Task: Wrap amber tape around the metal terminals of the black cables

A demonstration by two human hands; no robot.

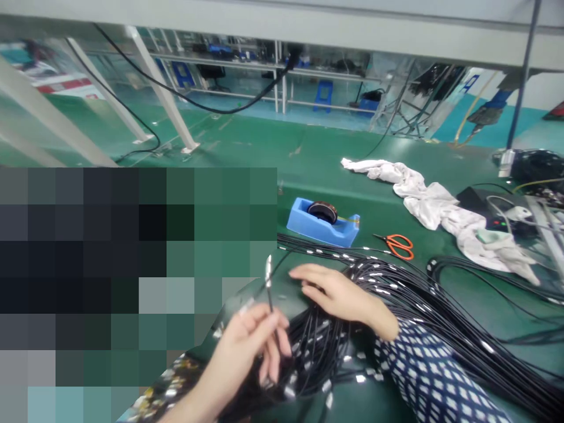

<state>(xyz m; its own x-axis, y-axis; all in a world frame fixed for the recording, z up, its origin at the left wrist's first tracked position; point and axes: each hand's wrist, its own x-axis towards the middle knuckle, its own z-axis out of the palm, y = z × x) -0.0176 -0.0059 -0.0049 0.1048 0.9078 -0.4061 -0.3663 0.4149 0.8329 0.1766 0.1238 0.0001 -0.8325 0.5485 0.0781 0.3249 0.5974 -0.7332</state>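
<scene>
At the near side of the green worktop point(304, 150), a heap of black cables point(317, 346) with white tags lies below and between the person's hands. The left hand point(258, 335) pinches one black cable point(270, 296) between thumb and fingers, its pale tip standing up above the knuckles. The right hand point(339, 294), its fingers loosely spread, is over the heap; whether it touches the strands cannot be told. Pixel blocks mask the near left, so room there cannot be judged. From the heap, the bundle sweeps to the near right, crowding that side. Just beyond it sit a blue tape dispenser point(304, 227) and, to its right, orange-handled scissors point(388, 238), with a gap of green between them. Farther right, a rumpled white cloth point(434, 208) lies slantwise, bounding the space. Beyond the dispenser, a broad open stretch runs to the worktop's far edge, with pale posts point(163, 88) standing at far left.
</scene>
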